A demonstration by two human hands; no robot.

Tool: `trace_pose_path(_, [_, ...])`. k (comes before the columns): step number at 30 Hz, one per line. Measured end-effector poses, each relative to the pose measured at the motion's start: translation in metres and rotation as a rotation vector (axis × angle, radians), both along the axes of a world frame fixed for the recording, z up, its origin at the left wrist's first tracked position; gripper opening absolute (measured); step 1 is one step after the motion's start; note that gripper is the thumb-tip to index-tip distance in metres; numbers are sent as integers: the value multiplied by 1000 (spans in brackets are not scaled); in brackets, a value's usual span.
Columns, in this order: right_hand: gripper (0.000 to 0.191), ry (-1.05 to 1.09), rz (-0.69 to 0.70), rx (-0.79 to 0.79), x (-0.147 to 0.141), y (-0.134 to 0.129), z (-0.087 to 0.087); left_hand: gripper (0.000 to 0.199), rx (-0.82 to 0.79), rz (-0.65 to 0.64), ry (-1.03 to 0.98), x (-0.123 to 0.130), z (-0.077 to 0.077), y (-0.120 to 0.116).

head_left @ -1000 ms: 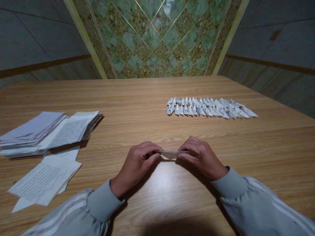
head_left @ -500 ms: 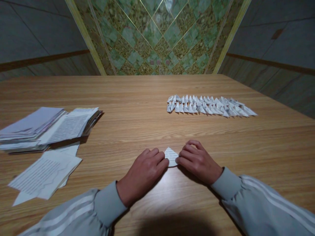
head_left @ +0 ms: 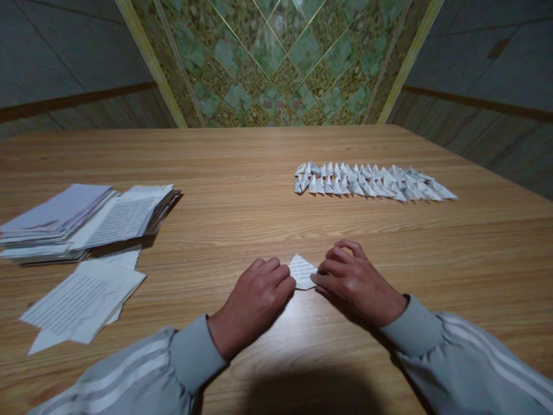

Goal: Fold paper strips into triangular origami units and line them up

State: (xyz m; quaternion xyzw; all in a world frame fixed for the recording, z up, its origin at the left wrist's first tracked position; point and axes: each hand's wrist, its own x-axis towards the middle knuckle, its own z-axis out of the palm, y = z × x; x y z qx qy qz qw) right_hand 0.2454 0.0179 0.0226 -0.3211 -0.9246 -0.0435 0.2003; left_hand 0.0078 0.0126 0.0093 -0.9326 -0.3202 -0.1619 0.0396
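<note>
A small folded piece of printed paper (head_left: pixel 302 273), pointed at the top, is between my two hands just above the table. My left hand (head_left: pixel 262 294) pinches its left side between thumb and fingers. At its lower right edge, the thumb and fingertips of my right hand (head_left: pixel 356 282) grip the paper, with the other fingers curled above. My fingers cover both side corners of the piece.
Two rows of folded paper pieces (head_left: pixel 367 181) stand at the far right of the wooden table (head_left: pixel 224 213). On the left lie a stack of papers (head_left: pixel 64 210) and several loose printed sheets (head_left: pixel 82 300). A tiled wall (head_left: pixel 276 69) rises behind the table.
My right hand has shifted slightly right and its wrist has turned a little. The paper's lower edge looks straighter and more angled now. The whole view has tilted slightly.
</note>
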Motion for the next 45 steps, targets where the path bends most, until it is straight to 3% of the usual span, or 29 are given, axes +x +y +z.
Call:
trace_pose_path(7, [13,116,-30,-62,4,2,-7,12,-174,103,-56,3,6,-3])
trace_pose_path(16, [17,134,-68,-122,2,1,-1,14,-122,100,-2,9,4,4])
trace_pose_path(23, [17,110,-175,-273,0,-1,1,10,-359,151,-23,10,10,19])
trace_pose_path(26, [19,146,-245,-313,-3,1,-1,9,-383,148,-39,8,12,20])
trace_pose_path(32, [17,163,-322,-300,-7,4,-6,9,-361,175,-36,9,11,23])
trace_pose_path(45, [18,42,-329,-197,-12,5,-10,15,-403,149,-72,2,9,28])
